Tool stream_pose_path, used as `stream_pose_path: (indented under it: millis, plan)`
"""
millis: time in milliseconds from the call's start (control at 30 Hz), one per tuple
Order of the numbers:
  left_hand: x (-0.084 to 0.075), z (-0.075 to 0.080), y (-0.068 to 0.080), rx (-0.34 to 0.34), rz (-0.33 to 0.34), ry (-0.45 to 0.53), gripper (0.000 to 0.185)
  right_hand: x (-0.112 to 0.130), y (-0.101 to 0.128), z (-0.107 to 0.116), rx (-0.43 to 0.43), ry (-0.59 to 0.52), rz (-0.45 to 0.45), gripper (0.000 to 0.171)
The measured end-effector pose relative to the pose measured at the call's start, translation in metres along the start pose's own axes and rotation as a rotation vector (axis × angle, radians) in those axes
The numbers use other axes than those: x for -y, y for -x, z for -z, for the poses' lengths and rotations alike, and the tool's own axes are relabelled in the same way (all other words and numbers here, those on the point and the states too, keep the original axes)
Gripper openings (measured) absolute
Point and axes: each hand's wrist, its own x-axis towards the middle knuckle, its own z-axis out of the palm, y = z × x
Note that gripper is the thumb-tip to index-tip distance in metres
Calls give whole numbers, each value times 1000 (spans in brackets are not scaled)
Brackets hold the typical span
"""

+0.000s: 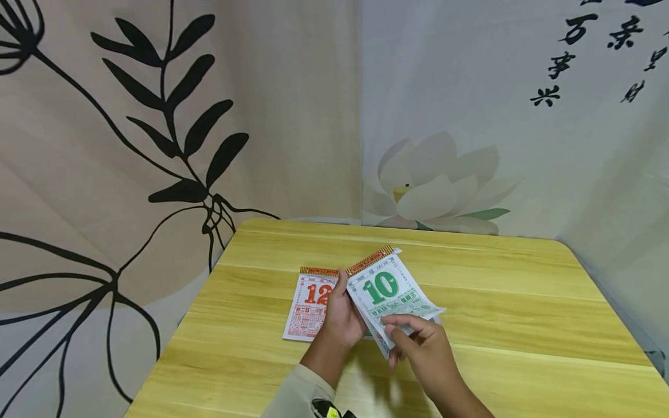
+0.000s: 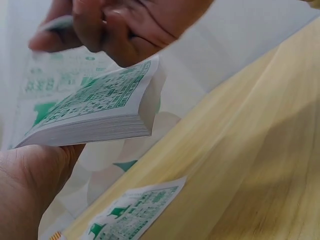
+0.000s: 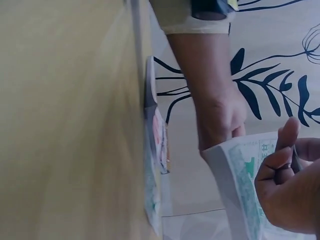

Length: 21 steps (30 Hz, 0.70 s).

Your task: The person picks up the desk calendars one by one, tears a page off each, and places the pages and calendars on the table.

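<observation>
I saw the left hand [image 1: 342, 316] gripping the tear-off calendar pad [image 1: 389, 296] by its left edge, holding it clear above the table [image 1: 502, 302]. Top sheet showed a green "10". Right hand [image 1: 423, 342] pinched the lower edge of the top sheet between thumb and fingers [image 1: 399, 320], lifting it slightly off the stack. Left wrist view showed the pad's thick page block raised off the wood. A loose sheet [image 1: 308, 307] with a red "12" lay flat on the table, just left of the left hand, partly covered by it.
</observation>
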Motion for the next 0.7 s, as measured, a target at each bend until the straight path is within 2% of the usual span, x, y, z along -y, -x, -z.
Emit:
stream_pose_path:
  millis: [167, 300, 467, 700]
  plan:
    - [0, 0, 1, 9, 5, 15, 79, 7, -6, 5, 51, -135, 57, 15]
    - [0, 0, 3, 32, 13, 26, 80, 9, -10, 10, 78, -242, 32, 17]
    - [0, 0, 5, 51, 17, 19, 81, 12, -14, 13, 58, -290, -20, 20]
    - [1, 0, 4, 37, 35, 2, 81, 19, -20, 20, 47, -345, -52, 20]
